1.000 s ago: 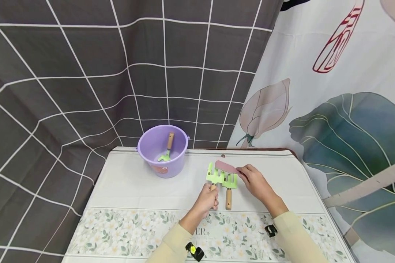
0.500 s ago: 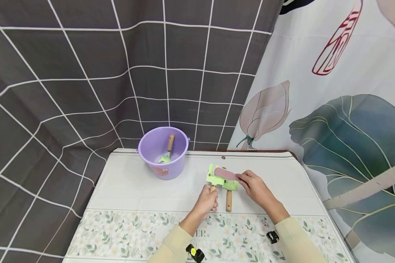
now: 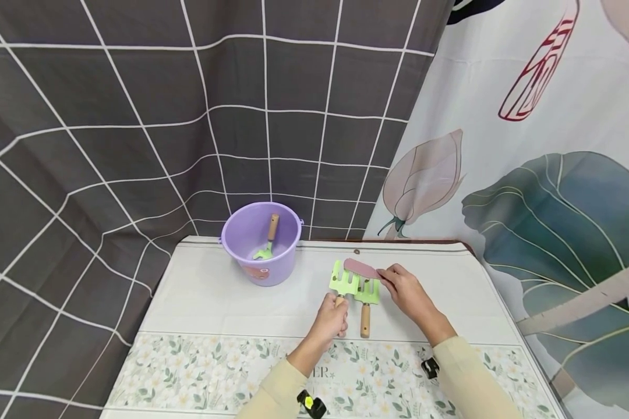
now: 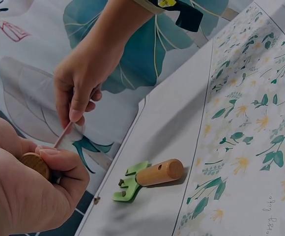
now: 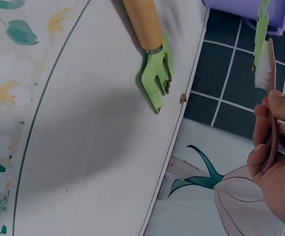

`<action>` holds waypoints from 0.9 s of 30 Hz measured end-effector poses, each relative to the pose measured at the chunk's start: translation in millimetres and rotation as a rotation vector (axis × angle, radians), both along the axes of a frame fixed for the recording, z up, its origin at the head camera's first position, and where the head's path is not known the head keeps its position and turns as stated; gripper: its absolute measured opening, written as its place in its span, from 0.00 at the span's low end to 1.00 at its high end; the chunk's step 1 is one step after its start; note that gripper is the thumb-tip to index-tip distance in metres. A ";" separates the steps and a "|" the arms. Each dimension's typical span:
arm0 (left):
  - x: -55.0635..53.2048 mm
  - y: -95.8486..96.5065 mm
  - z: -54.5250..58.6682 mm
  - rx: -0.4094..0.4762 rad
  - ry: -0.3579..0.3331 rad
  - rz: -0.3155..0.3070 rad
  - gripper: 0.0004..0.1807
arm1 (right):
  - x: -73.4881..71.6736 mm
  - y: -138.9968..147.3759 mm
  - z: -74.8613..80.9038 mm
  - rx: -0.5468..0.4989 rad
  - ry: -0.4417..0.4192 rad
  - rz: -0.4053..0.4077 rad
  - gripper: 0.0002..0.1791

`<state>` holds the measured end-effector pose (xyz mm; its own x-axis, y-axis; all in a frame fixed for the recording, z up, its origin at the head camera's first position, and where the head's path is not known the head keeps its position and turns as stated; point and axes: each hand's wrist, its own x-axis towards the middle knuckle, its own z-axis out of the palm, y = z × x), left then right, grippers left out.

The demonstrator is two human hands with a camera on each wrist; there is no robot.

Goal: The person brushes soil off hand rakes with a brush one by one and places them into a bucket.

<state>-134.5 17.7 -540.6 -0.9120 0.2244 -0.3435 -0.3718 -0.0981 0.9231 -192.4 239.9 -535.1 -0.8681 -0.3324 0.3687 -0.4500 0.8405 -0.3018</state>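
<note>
In the head view my left hand (image 3: 329,319) grips the wooden handle of a light green hand fork (image 3: 344,285), tines pointing away. My right hand (image 3: 409,294) pinches a pink brush (image 3: 361,268) by its handle. White bristles (image 5: 263,69) face the green fork in the right wrist view, close beside its tines. A second green hand fork (image 3: 365,319) lies on the table just right of the held one, with brown bits on its tines (image 5: 157,88). From the left wrist, the wooden handle end (image 4: 36,164) shows inside the curled fingers.
A purple bucket (image 3: 264,273) stands at the back left with another green fork (image 3: 272,227) leaning inside. One small brown bit (image 3: 356,251) lies near the table's back edge. Grey checked cloth (image 3: 230,70) hangs behind, a printed white curtain (image 3: 482,116) at the right.
The right hand has moved the pink brush toward me over the held fork's tines, then back away and slightly right. The left hand keeps its grip and place.
</note>
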 end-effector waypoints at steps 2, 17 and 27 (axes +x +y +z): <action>0.7 0.2 -0.4 0.001 -0.006 -0.003 0.05 | -2.0 -0.1 -0.6 0.008 -0.001 -0.014 0.13; 3.1 -0.1 -2.2 0.018 -0.008 0.002 0.05 | -7.3 1.0 2.7 -0.081 -0.052 -0.081 0.14; 2.1 -5.8 -4.2 0.032 -0.023 0.025 0.06 | 10.2 -6.5 6.3 -0.088 -0.081 -0.013 0.14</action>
